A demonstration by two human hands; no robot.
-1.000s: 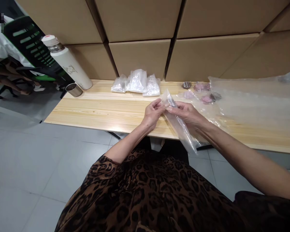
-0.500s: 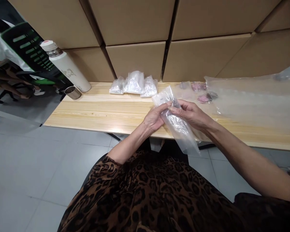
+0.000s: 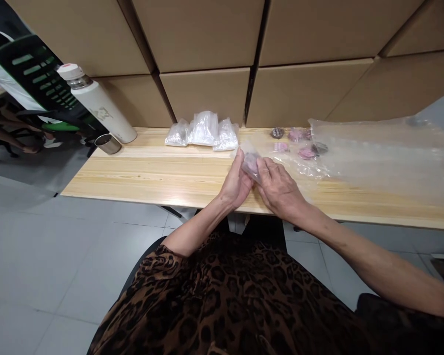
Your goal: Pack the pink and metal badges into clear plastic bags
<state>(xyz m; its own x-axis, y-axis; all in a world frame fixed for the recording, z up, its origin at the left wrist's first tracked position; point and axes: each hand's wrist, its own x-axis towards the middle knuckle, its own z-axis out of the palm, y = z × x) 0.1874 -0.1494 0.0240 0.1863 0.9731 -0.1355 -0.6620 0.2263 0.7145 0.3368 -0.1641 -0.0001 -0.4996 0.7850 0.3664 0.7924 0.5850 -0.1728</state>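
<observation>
Two hands: my left hand [image 3: 236, 183] and right hand [image 3: 279, 190] over the wooden table [image 3: 151, 170].
Room: brown boxes [image 3: 203, 91] behind, white bottle [image 3: 96, 102] at left.
Change: the small clear bag [image 3: 250, 160] hung long before; now it is bunched up.
Fingers: both hands pinch the bag between them, above the table.

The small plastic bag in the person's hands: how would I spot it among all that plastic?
Start at the long wooden table before the cardboard boxes. Near its front edge, the left hand and right hand meet around the small clear bag. Unlike the three filled bags farther back, it shows something pinkish inside.
</observation>
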